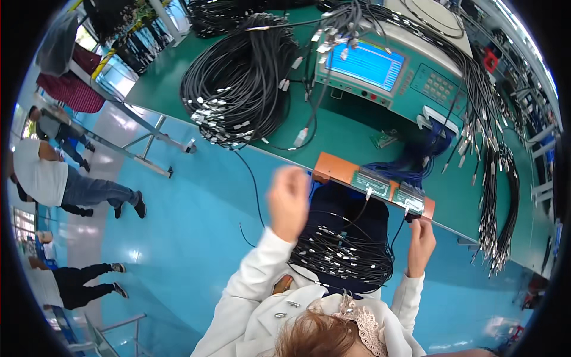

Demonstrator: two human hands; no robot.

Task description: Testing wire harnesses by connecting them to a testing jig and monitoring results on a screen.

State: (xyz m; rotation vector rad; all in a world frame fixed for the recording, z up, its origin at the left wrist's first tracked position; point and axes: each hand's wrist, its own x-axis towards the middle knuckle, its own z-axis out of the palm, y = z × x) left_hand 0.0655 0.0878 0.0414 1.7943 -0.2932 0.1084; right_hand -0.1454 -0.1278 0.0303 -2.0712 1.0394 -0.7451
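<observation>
My left hand (288, 203) is raised near the bench's front edge, left of an orange fixture (334, 167). Motion blurs its fingers. At the fixture's right end, my right hand (421, 245) has its fingers pinched together just below a white cable plug (407, 210); what lies between the fingertips is hidden. That plug meets the right green circuit board (410, 199). Another white plug (369, 193) meets the left green board (372, 182). Black cables run down from both plugs. A coil of black cables with silvery ends (339, 253) lies across my lap.
A large black cable bundle (238, 89) lies on the green bench (160, 89). Behind the fixture stands a tester with a lit blue screen (369, 64), joined by dark blue wires (416, 157). More cables (491, 196) hang at the right. People stand beyond the blue floor at left.
</observation>
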